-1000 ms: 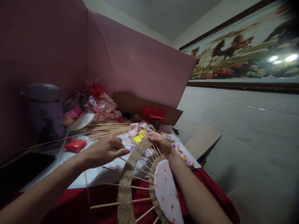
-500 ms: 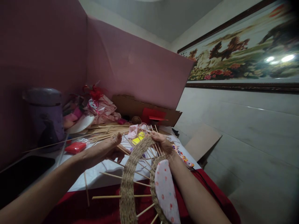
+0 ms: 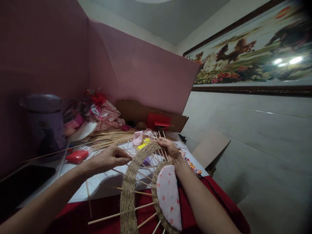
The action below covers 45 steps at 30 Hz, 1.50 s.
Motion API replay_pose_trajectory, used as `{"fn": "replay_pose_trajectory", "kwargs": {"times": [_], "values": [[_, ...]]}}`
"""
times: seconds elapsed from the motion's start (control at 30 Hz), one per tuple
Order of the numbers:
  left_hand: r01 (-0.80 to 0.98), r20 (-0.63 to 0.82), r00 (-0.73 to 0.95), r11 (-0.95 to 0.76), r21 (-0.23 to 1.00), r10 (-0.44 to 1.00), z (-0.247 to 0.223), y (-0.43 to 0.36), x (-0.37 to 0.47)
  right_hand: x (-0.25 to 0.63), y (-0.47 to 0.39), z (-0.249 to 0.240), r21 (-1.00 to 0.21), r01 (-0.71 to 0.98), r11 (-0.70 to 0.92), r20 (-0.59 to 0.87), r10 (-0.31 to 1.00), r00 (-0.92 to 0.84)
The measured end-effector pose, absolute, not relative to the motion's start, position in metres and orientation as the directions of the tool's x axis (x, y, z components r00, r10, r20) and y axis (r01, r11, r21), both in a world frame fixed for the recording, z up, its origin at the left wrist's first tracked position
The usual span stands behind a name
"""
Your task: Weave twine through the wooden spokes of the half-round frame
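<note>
Half-round woven piece (image 3: 155, 195) was held tilted before red cloth (image 3: 73, 214) and white sheet (image 3: 102, 190). Upper end was gripped by right hand (image 3: 170, 151), thumb set at outer band (image 3: 128, 195). Left hand (image 3: 110, 157) was poised beside band's outer edge, fingertips drawn together; whether anything was pinched could not be told. Bands were joined by thin sticks (image 3: 145, 206).

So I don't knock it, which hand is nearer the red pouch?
Left. The left hand is right of the pouch, beside the woven band; the right hand is farther right, holding it.
</note>
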<state>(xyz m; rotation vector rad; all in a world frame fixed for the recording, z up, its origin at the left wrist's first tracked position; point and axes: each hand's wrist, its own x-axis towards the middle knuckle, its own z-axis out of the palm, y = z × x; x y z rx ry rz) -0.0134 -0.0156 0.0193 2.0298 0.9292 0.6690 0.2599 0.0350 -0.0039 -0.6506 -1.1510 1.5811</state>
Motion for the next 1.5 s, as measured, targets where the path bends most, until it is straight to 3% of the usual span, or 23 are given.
{"fn": "replay_pose_trajectory", "kwargs": {"times": [0.3,0.57,0.77,0.9,1.2,1.4,1.5], "values": [[0.574,0.262,0.496,-0.539,0.617,0.828,0.026,-0.026,-0.008,0.260,0.036,-0.003,-0.917,-0.399,-0.012,0.116,0.949,-0.295],[0.682,0.512,0.558,-0.712,0.165,0.653,0.029,-0.031,-0.006,0.261,0.036,-0.003,-0.915,-0.403,-0.011,0.106,0.958,-0.267],[0.698,0.583,0.565,-0.715,0.041,0.584,0.028,-0.032,-0.007,0.264,0.038,-0.004,-0.914,-0.406,0.002,0.110,0.964,-0.243],[0.678,0.593,0.553,-0.730,0.088,0.585,0.027,-0.032,-0.008,0.269,0.039,-0.003,-0.905,-0.424,0.017,0.123,0.966,-0.226],[0.608,0.520,0.499,-0.707,0.361,0.694,0.038,-0.040,-0.009,0.273,0.040,0.001,-0.882,-0.470,0.042,0.146,0.971,-0.188],[0.605,0.534,0.472,-0.698,0.383,0.702,0.039,-0.037,-0.012,0.275,0.040,0.001,-0.862,-0.505,0.039,0.152,0.971,-0.185],[0.585,0.483,0.442,-0.652,0.483,0.755,0.034,-0.030,-0.015,0.277,0.041,0.001,-0.848,-0.528,0.031,0.150,0.971,-0.184]]}}
